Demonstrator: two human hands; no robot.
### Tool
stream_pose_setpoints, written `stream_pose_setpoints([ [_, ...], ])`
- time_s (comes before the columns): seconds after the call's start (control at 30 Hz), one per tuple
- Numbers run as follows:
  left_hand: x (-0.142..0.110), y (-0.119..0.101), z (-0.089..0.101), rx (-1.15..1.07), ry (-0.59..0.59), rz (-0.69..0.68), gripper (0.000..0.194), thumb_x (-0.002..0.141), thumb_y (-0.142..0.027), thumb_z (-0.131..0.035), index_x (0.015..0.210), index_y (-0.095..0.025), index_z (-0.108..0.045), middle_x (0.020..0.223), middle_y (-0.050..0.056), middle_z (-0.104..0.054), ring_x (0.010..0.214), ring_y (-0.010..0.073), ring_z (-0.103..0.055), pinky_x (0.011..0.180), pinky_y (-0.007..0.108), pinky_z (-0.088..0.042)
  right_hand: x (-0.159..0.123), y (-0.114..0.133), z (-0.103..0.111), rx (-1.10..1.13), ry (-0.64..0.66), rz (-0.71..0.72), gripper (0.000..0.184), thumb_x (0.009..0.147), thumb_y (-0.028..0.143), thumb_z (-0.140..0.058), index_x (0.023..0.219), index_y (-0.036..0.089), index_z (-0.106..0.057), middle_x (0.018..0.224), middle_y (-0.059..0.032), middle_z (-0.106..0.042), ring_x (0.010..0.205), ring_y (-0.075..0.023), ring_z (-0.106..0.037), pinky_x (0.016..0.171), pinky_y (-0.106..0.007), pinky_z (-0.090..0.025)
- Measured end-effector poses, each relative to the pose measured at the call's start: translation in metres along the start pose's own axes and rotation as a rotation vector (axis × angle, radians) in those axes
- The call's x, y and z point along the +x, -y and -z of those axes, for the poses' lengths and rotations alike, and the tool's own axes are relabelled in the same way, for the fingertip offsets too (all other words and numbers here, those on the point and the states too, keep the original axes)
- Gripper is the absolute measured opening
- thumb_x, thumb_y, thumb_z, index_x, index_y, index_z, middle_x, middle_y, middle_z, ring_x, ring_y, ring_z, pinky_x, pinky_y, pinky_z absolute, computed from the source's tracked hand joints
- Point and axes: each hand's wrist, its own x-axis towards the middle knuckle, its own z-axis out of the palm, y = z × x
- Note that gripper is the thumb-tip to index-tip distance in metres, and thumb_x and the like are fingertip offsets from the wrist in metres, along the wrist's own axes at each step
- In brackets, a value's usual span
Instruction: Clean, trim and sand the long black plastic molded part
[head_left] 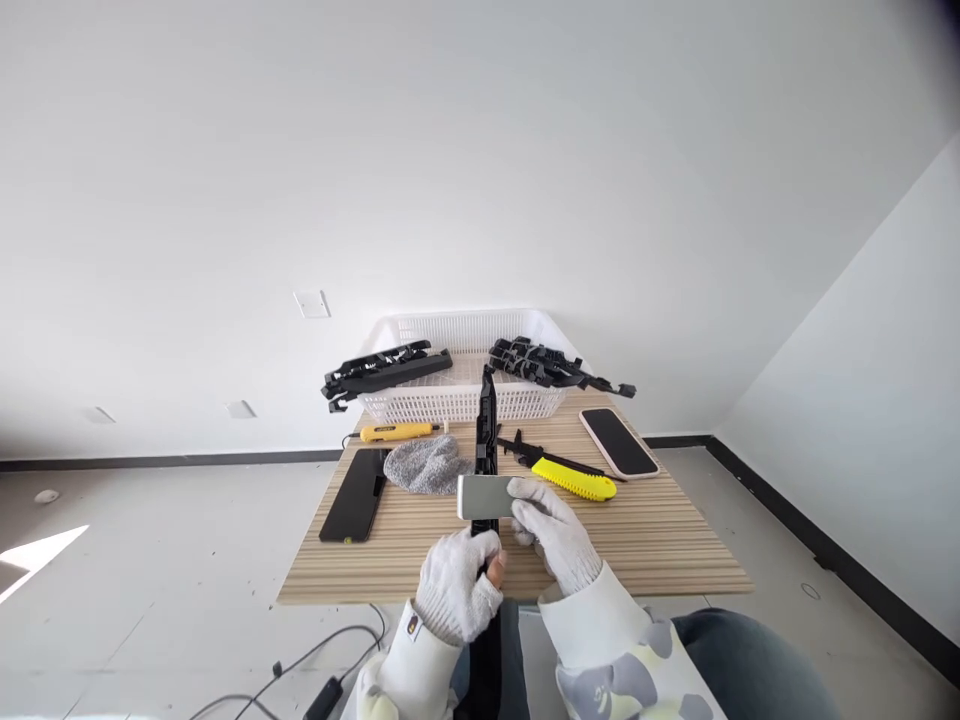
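My left hand (463,585), in a white knitted glove with a bare fingertip showing, is closed around a long black plastic part (487,430). The part runs from my lap over the table towards the basket. My right hand (553,530), also gloved, pinches one end of a flat grey rectangular block (486,497) with a white edge, like a sanding block. The block lies across the black part, just beyond my left hand; whether the two touch I cannot tell. A yellow-handled utility knife (574,478) lies beyond my right hand.
A white plastic basket (465,405) at the back carries black plastic parts at its left (386,375) and right (555,365). A grey cloth (427,465), a yellow corded tool (397,432), a black phone (356,497) and a pink-edged phone (619,443) lie on the table (660,560).
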Motion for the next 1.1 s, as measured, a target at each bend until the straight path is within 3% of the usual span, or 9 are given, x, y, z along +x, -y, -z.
stream_pose_setpoints([
  [0.1, 0.001, 0.001, -0.003, 0.012, -0.040, -0.015, 0.035, 0.097, -0.039, -0.036, 0.069, -0.024, -0.049, 0.062, 0.000, -0.054, 0.056, 0.0161, -0.053, 0.055, 0.029, -0.031, 0.002, 0.001, 0.001, 0.075, -0.092, 0.050, 0.038, 0.052, 0.035, -0.087, 0.082, 0.020, -0.071, 0.061, 0.0024, -0.058, 0.052, -0.0093, -0.046, 0.048, -0.023, -0.036],
  [0.17, 0.001, 0.000, -0.003, 0.023, -0.037, -0.010, 0.035, 0.097, -0.039, -0.036, 0.069, -0.024, -0.050, 0.062, 0.000, -0.053, 0.057, 0.0165, -0.054, 0.056, 0.030, -0.031, 0.000, 0.002, 0.000, 0.047, -0.030, 0.034, 0.031, 0.054, 0.032, -0.084, 0.078, 0.020, -0.070, 0.057, 0.0028, -0.056, 0.051, -0.0097, -0.045, 0.048, -0.024, -0.036],
  [0.2, 0.001, -0.002, -0.003, 0.021, -0.030, -0.003, 0.035, 0.097, -0.039, -0.035, 0.069, -0.024, -0.050, 0.063, 0.000, -0.053, 0.059, 0.0168, -0.054, 0.057, 0.030, -0.031, -0.002, 0.003, 0.000, 0.029, 0.003, 0.021, 0.027, 0.055, 0.030, -0.082, 0.076, 0.020, -0.070, 0.055, 0.0027, -0.055, 0.050, -0.0100, -0.045, 0.048, -0.024, -0.036],
  [0.33, 0.003, -0.006, 0.001, -0.052, 0.055, 0.088, 0.035, 0.096, -0.041, -0.038, 0.070, -0.023, -0.052, 0.073, 0.002, -0.057, 0.067, 0.0172, -0.056, 0.061, 0.030, -0.033, -0.006, 0.005, -0.007, 0.050, -0.169, 0.093, 0.019, 0.052, 0.026, -0.073, 0.067, 0.021, -0.063, 0.063, 0.0020, -0.059, 0.048, -0.0079, -0.043, 0.046, -0.023, -0.032],
  [0.4, 0.004, -0.006, 0.002, -0.096, 0.087, 0.113, 0.034, 0.095, -0.041, -0.039, 0.069, -0.023, -0.051, 0.078, 0.002, -0.058, 0.070, 0.0171, -0.056, 0.063, 0.030, -0.033, -0.007, 0.007, -0.010, -0.020, -0.111, 0.050, 0.017, 0.052, 0.025, -0.072, 0.065, 0.021, -0.062, 0.063, 0.0026, -0.058, 0.048, -0.0082, -0.044, 0.045, -0.022, -0.032],
  [0.53, 0.005, -0.006, 0.002, -0.102, 0.125, 0.159, 0.031, 0.090, -0.040, -0.045, 0.064, -0.022, -0.045, 0.073, 0.001, -0.052, 0.065, 0.0157, -0.049, 0.061, 0.030, -0.030, -0.010, 0.012, -0.015, 0.009, -0.136, 0.079, 0.017, 0.051, 0.027, -0.069, 0.063, 0.021, -0.059, 0.065, 0.0030, -0.060, 0.046, -0.0065, -0.041, 0.042, -0.021, -0.030],
  [0.63, 0.006, -0.006, 0.002, -0.101, 0.143, 0.150, 0.033, 0.087, -0.039, -0.048, 0.061, -0.022, -0.038, 0.069, -0.001, -0.045, 0.062, 0.0146, -0.044, 0.059, 0.030, -0.027, -0.011, 0.013, -0.015, -0.035, -0.079, 0.039, 0.018, 0.051, 0.026, -0.070, 0.065, 0.021, -0.061, 0.072, 0.0014, -0.064, 0.047, -0.0063, -0.042, 0.041, -0.020, -0.029],
  [0.93, 0.007, -0.002, 0.005, -0.208, 0.161, 0.159, 0.032, 0.086, -0.035, -0.044, 0.064, -0.022, -0.025, 0.066, -0.003, -0.041, 0.062, 0.0133, -0.037, 0.061, 0.029, -0.030, -0.014, 0.015, -0.013, -0.021, -0.186, 0.060, 0.012, 0.050, 0.025, -0.061, 0.058, 0.022, -0.054, 0.063, 0.0038, -0.058, 0.040, -0.0038, -0.027, 0.036, -0.020, -0.014],
  [1.1, 0.008, 0.000, 0.004, -0.214, 0.142, 0.151, 0.031, 0.086, -0.035, -0.045, 0.064, -0.022, -0.027, 0.065, -0.003, -0.042, 0.062, 0.0129, -0.038, 0.061, 0.028, -0.032, -0.015, 0.013, -0.012, -0.106, -0.097, 0.181, 0.006, 0.053, 0.024, -0.062, 0.057, 0.022, -0.058, 0.069, -0.0016, -0.064, 0.056, -0.0111, -0.046, 0.042, -0.021, -0.026],
])
